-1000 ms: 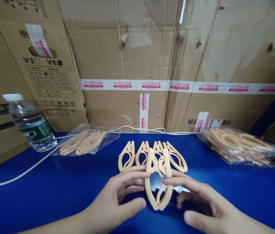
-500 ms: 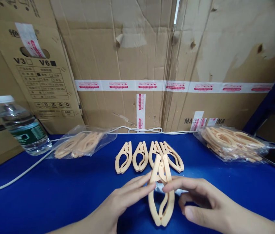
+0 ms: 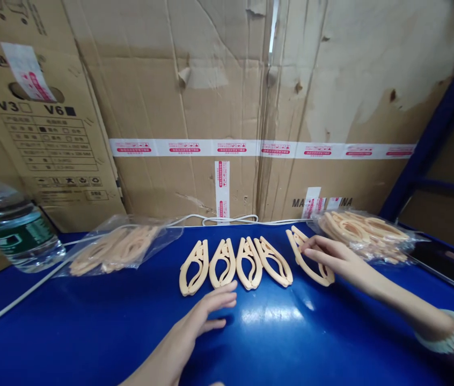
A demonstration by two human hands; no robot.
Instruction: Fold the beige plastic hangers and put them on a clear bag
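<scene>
Several beige folded hangers stand in a row on the blue table (image 3: 267, 343), among them one at the left end (image 3: 184, 276) and a tilted one (image 3: 281, 268) fourth along. To their right, my right hand (image 3: 331, 254) has its fingers closed on another folded hanger (image 3: 295, 244), which leans to the left at its top. My left hand (image 3: 206, 316) hangs over the table in front of the row, fingers apart and holding nothing.
A clear bag of beige hangers (image 3: 118, 249) lies at the left, beside a water bottle (image 3: 17, 230) and a white cable (image 3: 21, 297). At the right are a fuller bag (image 3: 364, 230) and a dark flat device (image 3: 448, 268). Cardboard (image 3: 146, 96) stands behind.
The hanger that was between my hands at the front is now at the right of the row, in my right hand. My left hand has come off it. The view has shifted right.
</scene>
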